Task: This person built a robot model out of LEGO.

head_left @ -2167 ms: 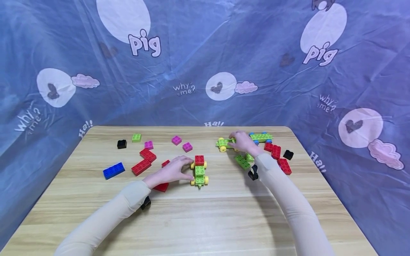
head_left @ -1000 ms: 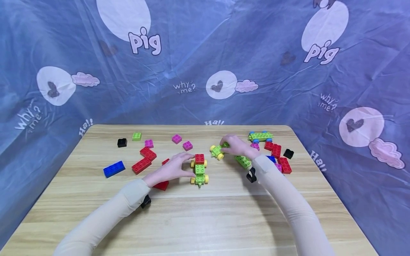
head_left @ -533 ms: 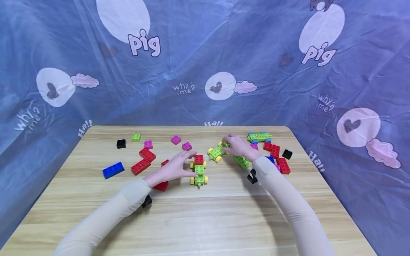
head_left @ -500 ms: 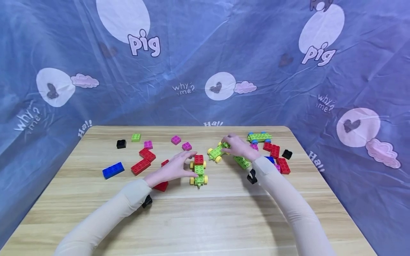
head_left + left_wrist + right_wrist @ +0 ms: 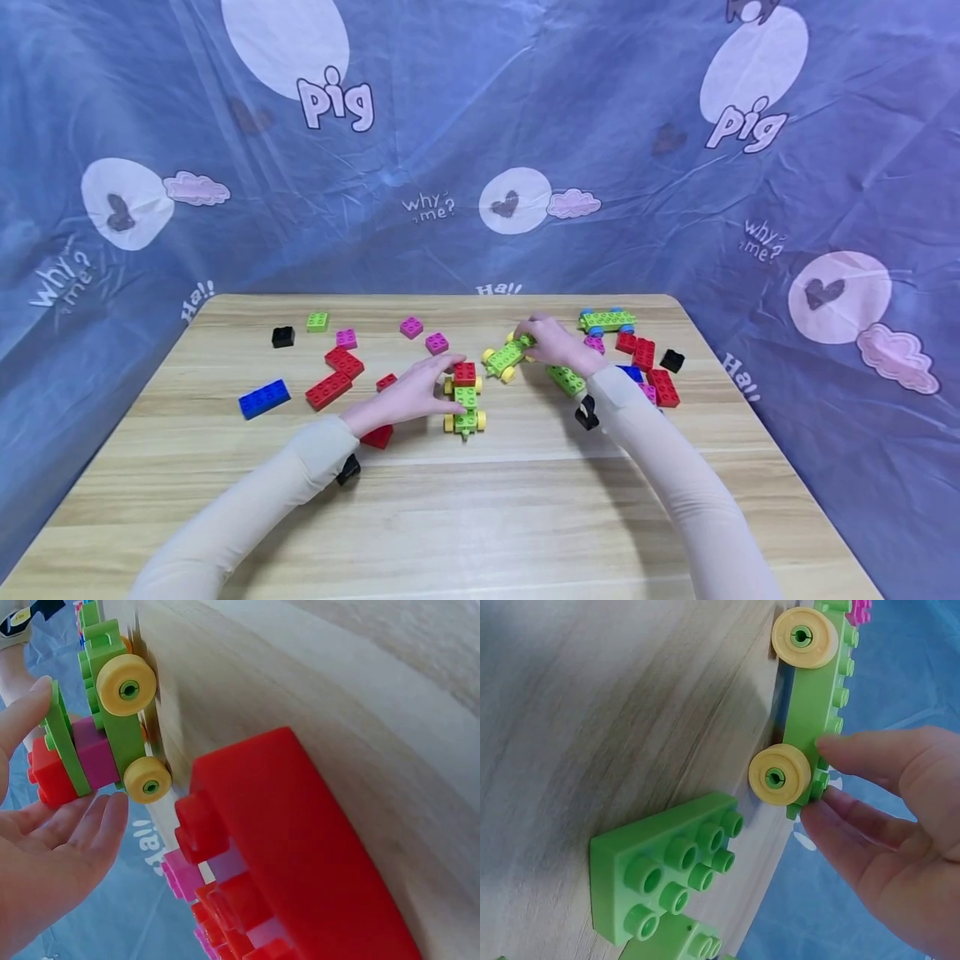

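Observation:
My left hand (image 5: 408,392) is round a toy car (image 5: 465,400) in the middle of the table. In the left wrist view, this car shows a green yellow-wheeled base (image 5: 124,742), a pink brick (image 5: 95,752), a green plate (image 5: 66,739) and a red brick (image 5: 52,772) on top. The thumb meets the plate's end, and the fingertips lie against the stack's other end. Right of it, my right hand (image 5: 558,343) pinches one end of a second green car base (image 5: 506,358) with yellow wheels, set diagonally. Its studs bear no bricks in the right wrist view.
Green bricks (image 5: 566,380) lie below the right hand. A blue-wheeled car base (image 5: 607,321) stands at the back right, with red bricks (image 5: 663,388) and a black brick (image 5: 672,360) nearby. Leftward are red bricks (image 5: 328,390), a blue brick (image 5: 264,399) and pink bricks (image 5: 411,327).
My right hand has brought the yellow-wheeled base left and nearer, turning it from crosswise to diagonal. The left hand has edged slightly further over its car, which has stayed in place.

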The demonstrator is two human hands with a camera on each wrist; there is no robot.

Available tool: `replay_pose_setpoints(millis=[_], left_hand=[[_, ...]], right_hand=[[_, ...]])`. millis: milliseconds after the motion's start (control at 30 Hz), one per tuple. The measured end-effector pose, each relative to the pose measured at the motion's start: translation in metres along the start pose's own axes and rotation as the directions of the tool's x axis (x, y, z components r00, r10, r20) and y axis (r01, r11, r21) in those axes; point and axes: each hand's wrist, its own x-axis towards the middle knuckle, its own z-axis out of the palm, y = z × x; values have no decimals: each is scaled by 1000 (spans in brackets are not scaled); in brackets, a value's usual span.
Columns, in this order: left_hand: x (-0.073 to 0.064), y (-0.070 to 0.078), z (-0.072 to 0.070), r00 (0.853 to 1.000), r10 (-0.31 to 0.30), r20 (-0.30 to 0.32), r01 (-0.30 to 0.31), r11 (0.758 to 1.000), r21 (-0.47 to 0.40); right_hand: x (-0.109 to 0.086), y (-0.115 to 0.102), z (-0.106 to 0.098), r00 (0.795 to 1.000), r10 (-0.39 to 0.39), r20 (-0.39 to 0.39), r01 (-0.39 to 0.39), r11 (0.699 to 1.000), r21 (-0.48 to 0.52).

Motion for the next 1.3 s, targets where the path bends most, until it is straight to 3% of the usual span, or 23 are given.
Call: replay_pose_setpoints(millis=[533,1067,1300], left_hand=[[-3,-6,-4,999,-1,-51,-2,998,-64],[-10,-12,-9,997,0,-72,-1,1000,-18],[-10,-12,-11,997,7,-78,-8,1000,-8]], right_hand=[[-1,-6,4,1000,0,-2,0,999,33],[-16,-18,8,992,-128,-6,128,991,32],[-26,-24,6,977,-212,19,211,977,36]])
